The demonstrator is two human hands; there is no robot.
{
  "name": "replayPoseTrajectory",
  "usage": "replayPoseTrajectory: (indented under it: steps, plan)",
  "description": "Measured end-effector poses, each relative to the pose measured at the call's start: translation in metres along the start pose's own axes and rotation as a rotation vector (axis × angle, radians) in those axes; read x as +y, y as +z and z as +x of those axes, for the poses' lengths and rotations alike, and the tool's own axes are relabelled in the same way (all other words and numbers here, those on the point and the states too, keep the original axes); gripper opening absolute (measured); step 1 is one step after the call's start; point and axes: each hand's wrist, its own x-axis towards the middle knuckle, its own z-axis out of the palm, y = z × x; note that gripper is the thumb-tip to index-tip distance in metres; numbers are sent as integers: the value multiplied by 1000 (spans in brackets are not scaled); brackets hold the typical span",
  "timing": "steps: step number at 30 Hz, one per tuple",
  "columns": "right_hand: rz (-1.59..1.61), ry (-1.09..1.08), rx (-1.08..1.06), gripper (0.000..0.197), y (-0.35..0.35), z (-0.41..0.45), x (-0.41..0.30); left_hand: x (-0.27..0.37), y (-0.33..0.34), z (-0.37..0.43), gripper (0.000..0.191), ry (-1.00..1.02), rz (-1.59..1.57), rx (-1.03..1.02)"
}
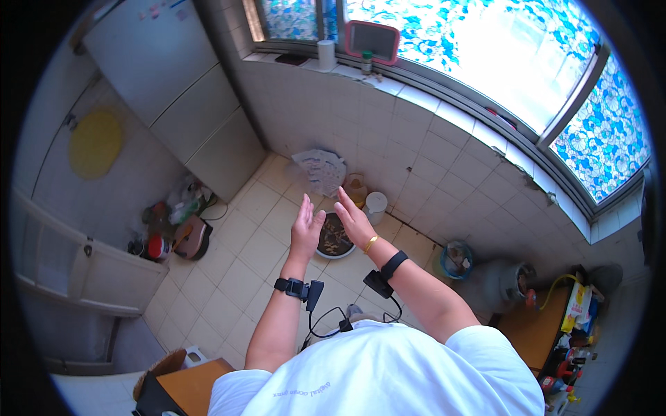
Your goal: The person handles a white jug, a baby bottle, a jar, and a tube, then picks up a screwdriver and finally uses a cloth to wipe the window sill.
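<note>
Both of my hands are raised in front of me above the tiled floor point(237, 275), palms turned towards each other with a gap between them. My left hand point(305, 229) holds nothing, its thumb apart from the fingers. My right hand point(355, 221), with a gold bracelet point(370, 244) at its wrist, is empty too. Below and between them, a round basin point(334, 238) with a pale rim stands on the floor. Dark matter with light brown bits lies in it, too small to name. My hands hide part of its sides.
Beyond the basin are a printed plastic bag point(321, 169), an oil jug point(357, 191) and a white lidded container point(375, 207) by the wall. A bin point(457, 260) and gas cylinder point(502, 283) stand right. A refrigerator point(177, 99) stands left, near a brown-and-black case-like object point(192, 238).
</note>
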Motion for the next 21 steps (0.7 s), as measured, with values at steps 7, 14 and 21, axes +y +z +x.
replayPoseTrajectory:
  steps: [7, 14, 21]
  plan:
    - [45, 79, 101, 65, -53, 30, 28, -15, 53, 62, 77, -27, 20, -135]
    - [133, 132, 102, 64, -89, 86, 40, -29, 80, 143, 76, 11, -28, -190]
    - [135, 98, 220, 63, -114, 157, 46, -30, 97, 225, 75, 38, -46, -271]
